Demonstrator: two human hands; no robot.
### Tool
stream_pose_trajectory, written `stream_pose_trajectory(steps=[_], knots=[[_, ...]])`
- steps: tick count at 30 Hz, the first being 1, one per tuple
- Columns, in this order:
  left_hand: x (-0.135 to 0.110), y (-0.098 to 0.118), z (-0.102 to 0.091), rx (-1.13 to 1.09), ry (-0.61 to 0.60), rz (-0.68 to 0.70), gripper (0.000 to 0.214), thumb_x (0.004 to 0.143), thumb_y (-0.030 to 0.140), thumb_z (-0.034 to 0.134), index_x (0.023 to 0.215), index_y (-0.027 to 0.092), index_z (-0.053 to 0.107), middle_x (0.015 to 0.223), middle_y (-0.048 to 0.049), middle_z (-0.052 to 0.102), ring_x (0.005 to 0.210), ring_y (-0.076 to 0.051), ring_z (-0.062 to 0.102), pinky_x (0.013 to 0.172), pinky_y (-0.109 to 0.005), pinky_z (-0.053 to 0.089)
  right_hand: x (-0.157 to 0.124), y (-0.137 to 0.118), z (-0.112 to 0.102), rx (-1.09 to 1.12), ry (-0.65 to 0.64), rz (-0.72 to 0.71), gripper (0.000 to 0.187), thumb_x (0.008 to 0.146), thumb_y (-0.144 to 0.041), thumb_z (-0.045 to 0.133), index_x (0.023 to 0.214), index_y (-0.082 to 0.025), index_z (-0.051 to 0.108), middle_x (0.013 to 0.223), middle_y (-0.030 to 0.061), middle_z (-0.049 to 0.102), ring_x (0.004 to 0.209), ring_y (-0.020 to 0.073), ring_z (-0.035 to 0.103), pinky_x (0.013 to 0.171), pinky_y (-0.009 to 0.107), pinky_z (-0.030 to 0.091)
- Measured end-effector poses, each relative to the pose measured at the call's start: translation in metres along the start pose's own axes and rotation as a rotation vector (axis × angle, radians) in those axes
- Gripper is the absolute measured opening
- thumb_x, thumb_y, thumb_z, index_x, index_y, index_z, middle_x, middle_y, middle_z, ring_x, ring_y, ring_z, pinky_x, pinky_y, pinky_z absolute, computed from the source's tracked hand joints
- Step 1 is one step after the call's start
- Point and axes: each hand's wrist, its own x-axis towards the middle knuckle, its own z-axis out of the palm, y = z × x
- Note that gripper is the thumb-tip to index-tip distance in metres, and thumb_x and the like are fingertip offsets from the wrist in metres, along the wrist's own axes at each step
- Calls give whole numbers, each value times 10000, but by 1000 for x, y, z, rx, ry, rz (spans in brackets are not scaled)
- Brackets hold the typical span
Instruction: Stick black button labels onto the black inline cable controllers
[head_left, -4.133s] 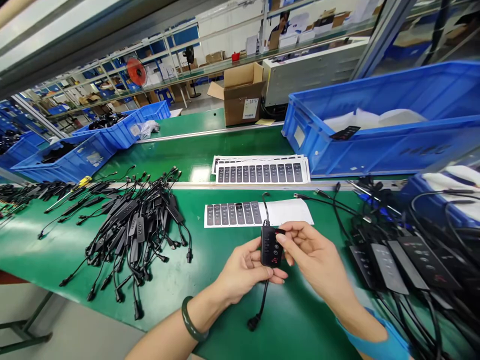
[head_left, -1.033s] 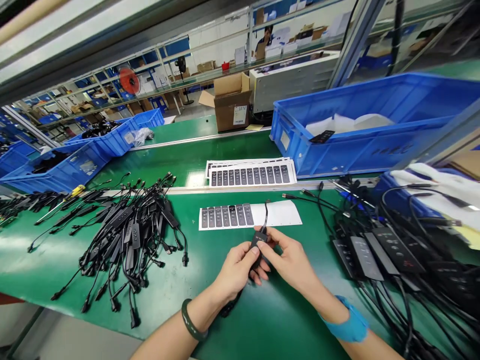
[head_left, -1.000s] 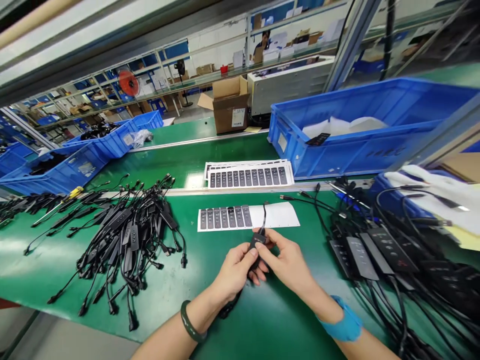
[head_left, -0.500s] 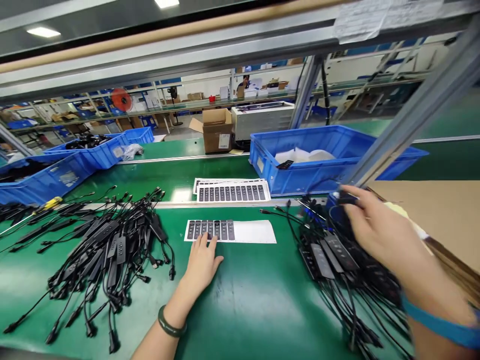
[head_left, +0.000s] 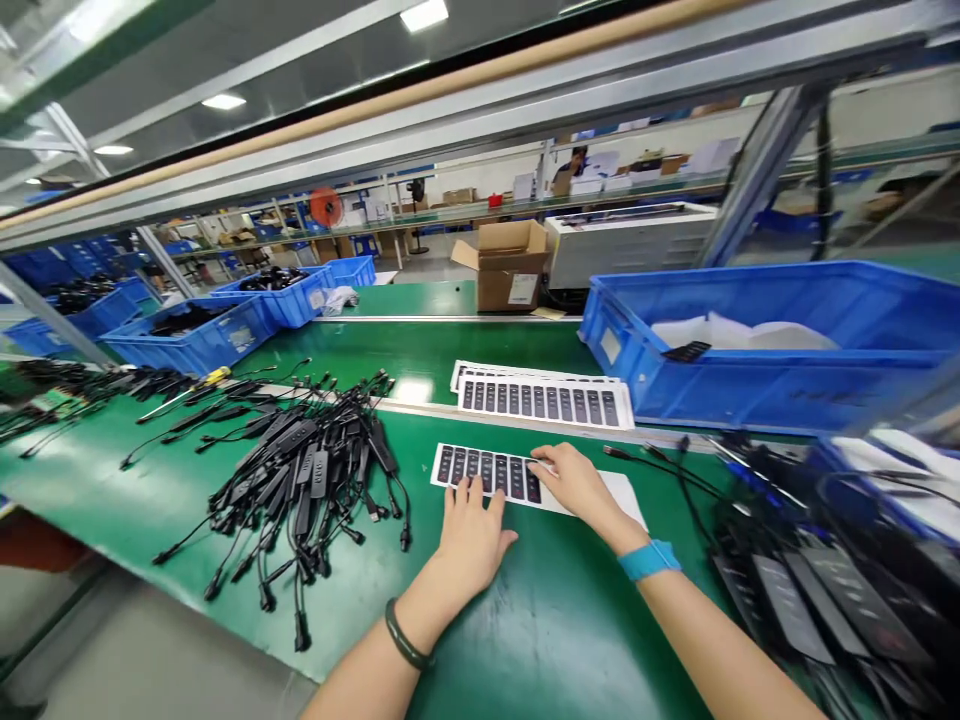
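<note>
A white sheet of black stickers [head_left: 491, 470] lies on the green bench in front of me; its right part is bare white backing. My left hand [head_left: 472, 540] rests with spread fingers on the lower edge of this sheet. At the rightmost sticker [head_left: 533, 487] of the row, my right hand [head_left: 577, 485] has thumb and index finger pinched at the upper end. That sticker still looks flat on the backing, and the fingertips partly cover it. Just behind lie more sticker sheets [head_left: 540, 398], stacked and full of black stickers.
A heap of black cabled controllers [head_left: 307, 470] spreads to the left; more controllers [head_left: 802, 600] lie at the right. A screwdriver [head_left: 187, 392] sits behind the left heap. Blue bins [head_left: 750, 390] and a cardboard box [head_left: 510, 265] stand farther back.
My right hand has come from the controllers on the right to the sticker sheet. My left hand stays on the sheet's lower edge. The view has turned to the right-hand scene's left.
</note>
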Motion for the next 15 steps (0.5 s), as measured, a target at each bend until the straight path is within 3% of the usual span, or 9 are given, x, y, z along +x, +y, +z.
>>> stream_pose_trajectory(steps=[3,6,8,10,13,15], knots=[[1,-1,1,-26,43,10,543,854,420,625,1335,184,538,1411,-202,473,1320,-389,404,1087,-555,302,-4,-2,-2,72,65,-7,196,798,-339,505,723,-209,631,777,79,655,723,231,631,713,357,497],[9,-10,-6,-60,99,-25,450,829,420,660,1230,221,609,1266,-147,584,1178,-324,531,1003,-444,420,-15,2,-25,134,173,34,273,844,-439,444,803,-219,600,839,92,665,734,252,622,688,388,492],[15,-24,-18,-53,159,-147,403,835,354,658,1202,195,609,1167,-146,609,1078,-307,574,919,-407,465,-22,4,-40,165,217,83,309,857,-494,443,857,-224,594,865,88,666,698,249,619,637,383,490],[19,-44,-32,-34,261,-330,410,848,254,625,1228,114,563,1146,-206,576,1081,-357,555,897,-463,456,-25,6,-46,172,201,91,307,843,-496,470,873,-224,611,899,90,671,693,242,623,621,373,493],[17,-74,-45,-44,397,-566,529,834,208,621,1306,34,456,1199,-289,498,1153,-432,498,913,-543,418,-18,8,-35,132,107,50,251,793,-402,506,859,-210,653,902,100,682,716,241,637,659,370,505],[14,-90,-47,-95,445,-647,652,807,216,651,1366,16,381,1231,-317,472,1160,-447,492,902,-545,424,-8,10,-18,97,61,54,212,770,-335,523,841,-196,667,833,100,675,691,238,640,674,370,504]])
